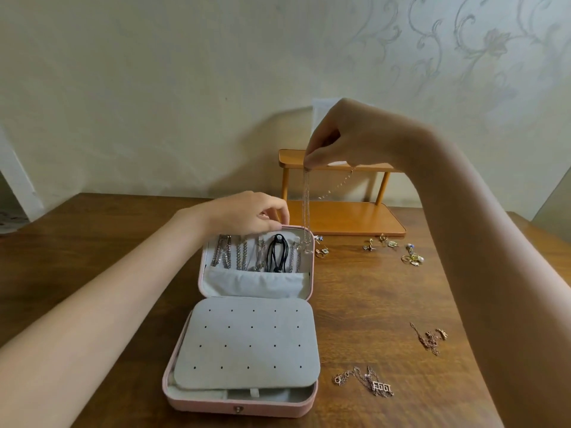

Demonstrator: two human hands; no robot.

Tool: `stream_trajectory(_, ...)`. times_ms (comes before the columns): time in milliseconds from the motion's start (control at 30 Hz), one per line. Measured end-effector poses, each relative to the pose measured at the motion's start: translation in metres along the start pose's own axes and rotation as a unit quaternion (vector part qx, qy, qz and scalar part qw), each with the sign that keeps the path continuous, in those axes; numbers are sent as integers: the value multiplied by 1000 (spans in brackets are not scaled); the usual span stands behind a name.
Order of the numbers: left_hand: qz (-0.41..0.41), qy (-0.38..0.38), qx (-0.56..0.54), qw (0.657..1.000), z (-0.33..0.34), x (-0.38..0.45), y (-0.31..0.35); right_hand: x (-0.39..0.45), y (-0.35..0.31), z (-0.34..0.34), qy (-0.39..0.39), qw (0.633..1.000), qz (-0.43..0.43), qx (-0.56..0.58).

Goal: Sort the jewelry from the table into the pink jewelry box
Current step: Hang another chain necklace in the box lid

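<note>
The pink jewelry box [244, 407] lies open on the wooden table, its grey dotted earring panel [247, 344] over the front half. Several chains and a black cord [278, 253] hang in the lid above a grey pocket. My right hand [343, 134] is raised above the lid's right corner and pinches a thin chain necklace [306, 205] that dangles down to the lid. My left hand [250, 216] rests at the lid's top edge with thumb and fingertips pinched there. Two rose-gold necklaces [370, 383] [431, 336] and small earrings [412, 257] lie on the table to the right.
A small two-tier wooden shelf [349, 219] stands behind the box against the wall. More small earrings and rings [375, 244] are scattered in front of it. The table's wooden top [108, 242] stretches to the left of the box.
</note>
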State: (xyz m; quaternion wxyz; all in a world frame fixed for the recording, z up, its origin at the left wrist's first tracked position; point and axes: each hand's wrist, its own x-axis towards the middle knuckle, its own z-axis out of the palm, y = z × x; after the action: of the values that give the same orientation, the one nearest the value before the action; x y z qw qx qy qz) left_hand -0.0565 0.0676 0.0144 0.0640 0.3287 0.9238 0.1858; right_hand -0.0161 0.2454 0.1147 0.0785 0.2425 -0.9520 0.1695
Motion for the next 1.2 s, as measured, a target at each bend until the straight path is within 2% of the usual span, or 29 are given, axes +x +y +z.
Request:
stream_trajectory(133,-14,-70,-57,996,-9,-8,8,-4,-4,3,-7,1000,5,2)
stream_trajectory(233,-26,-96,-39,994,-8,-8,12,-8,-6,4,-17,1000,5,15)
stream_trajectory(400,-4,-34,33,999,-1,-8,16,-8,-10,8,-28,1000,4,13)
stream_trajectory(567,-18,-15,60,998,-1,-8,23,-7,-8,14,-51,998,20,4)
stream_trajectory(900,-31,-27,28,999,-4,-10,28,-5,-5,19,-50,998,17,-16)
stream_trajectory(1067,-38,-85,18,995,-6,-9,30,-5,2,31,-49,998,22,-31)
stream_trajectory(1200,-50,-96,50,993,-4,-8,32,-7,6,39,-39,999,22,-28)
